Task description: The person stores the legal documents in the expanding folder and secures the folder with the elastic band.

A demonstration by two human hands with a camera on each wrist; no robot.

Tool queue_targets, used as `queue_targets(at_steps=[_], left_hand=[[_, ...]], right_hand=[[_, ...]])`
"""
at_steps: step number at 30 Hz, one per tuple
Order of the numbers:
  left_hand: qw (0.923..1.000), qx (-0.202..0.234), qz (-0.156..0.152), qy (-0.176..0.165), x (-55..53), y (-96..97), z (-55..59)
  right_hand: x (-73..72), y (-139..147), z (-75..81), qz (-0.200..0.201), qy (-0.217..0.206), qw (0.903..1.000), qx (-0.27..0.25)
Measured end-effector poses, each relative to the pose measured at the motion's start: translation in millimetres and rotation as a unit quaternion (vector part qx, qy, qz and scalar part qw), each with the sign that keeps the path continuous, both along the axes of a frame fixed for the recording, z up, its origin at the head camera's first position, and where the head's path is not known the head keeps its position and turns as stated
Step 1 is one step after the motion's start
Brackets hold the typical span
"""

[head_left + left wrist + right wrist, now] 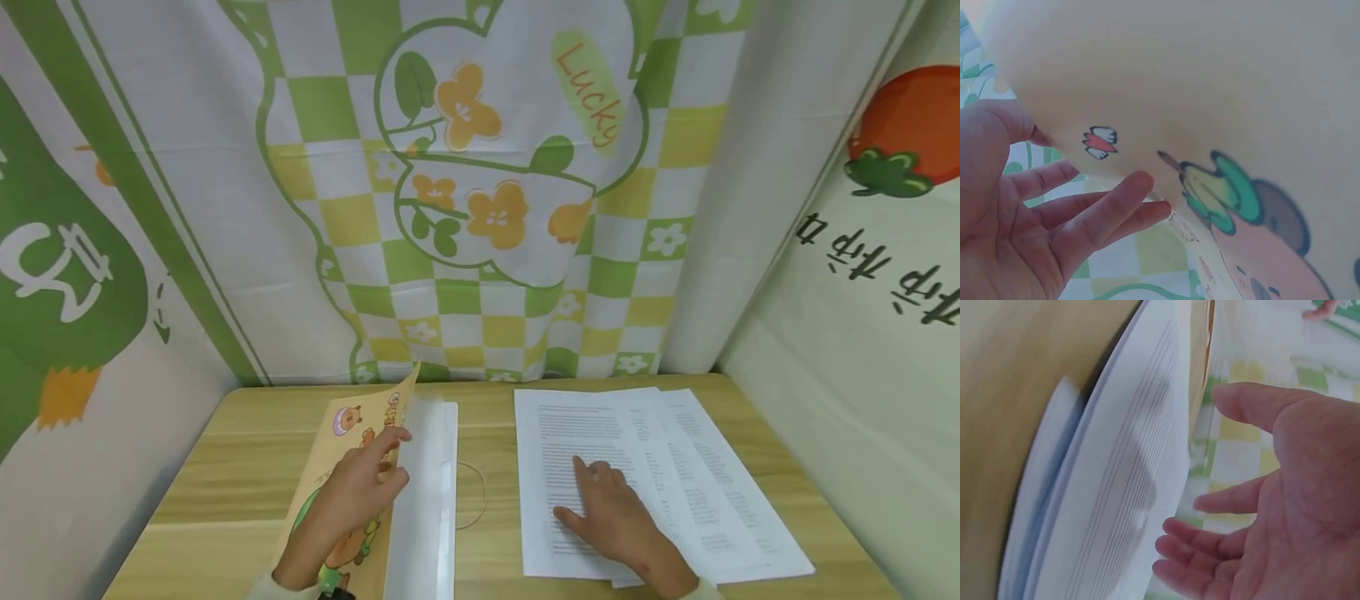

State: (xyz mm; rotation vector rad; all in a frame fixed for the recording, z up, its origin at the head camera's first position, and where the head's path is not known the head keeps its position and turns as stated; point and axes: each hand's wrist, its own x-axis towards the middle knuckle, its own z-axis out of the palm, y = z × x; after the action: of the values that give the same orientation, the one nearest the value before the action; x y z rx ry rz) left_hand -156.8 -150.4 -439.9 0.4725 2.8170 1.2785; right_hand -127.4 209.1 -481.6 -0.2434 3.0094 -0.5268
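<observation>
On the left of the table lies a folder, its orange cartoon-printed cover (348, 421) tilted up off the white inside (427, 467). My left hand (367, 475) is at the cover's free edge. In the left wrist view the thumb of the left hand (1041, 219) goes behind that edge, while the other fingers are spread loosely beside the printed face. Printed sheets of paper (558, 433) lie overlapped on the right. Over them is my right hand (615, 517), and the right wrist view shows this hand (1260, 506) holding nothing, its fingers loosely bent.
A thin cord loop (483, 496) sticks out from the folder's right side onto the wooden table (487, 417). Behind the table hangs a green and yellow checked cloth (480, 308). Printed white cloth walls (847, 400) stand at both sides.
</observation>
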Motion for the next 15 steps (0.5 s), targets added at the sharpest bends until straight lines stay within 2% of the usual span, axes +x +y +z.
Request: queue_targets(at_steps=[3, 7, 11, 15], left_hand=[[0.9999, -0.002, 0.015, -0.004, 0.8, 1.2, 1.5], [0.9997, -0.009, 0.020, 0.007, 1.0, 0.9, 2.0], [0.9995, -0.025, 0.011, 0.016, 0.9, -0.3, 3.0], [0.9994, -0.029, 0.000, 0.020, 0.4, -1.1, 4.9]], right_hand=[[0.1, 18, -0.5, -0.036, -0.014, 0.9990, 0.022], [0.0, 37, -2.7, -0.071, -0.021, 0.9969, 0.025], [2.5, 48, -5.6, -0.097, -0.039, 0.9944, 0.014], [6.2, 55, -7.6, -0.103, -0.040, 0.9937, 0.019]])
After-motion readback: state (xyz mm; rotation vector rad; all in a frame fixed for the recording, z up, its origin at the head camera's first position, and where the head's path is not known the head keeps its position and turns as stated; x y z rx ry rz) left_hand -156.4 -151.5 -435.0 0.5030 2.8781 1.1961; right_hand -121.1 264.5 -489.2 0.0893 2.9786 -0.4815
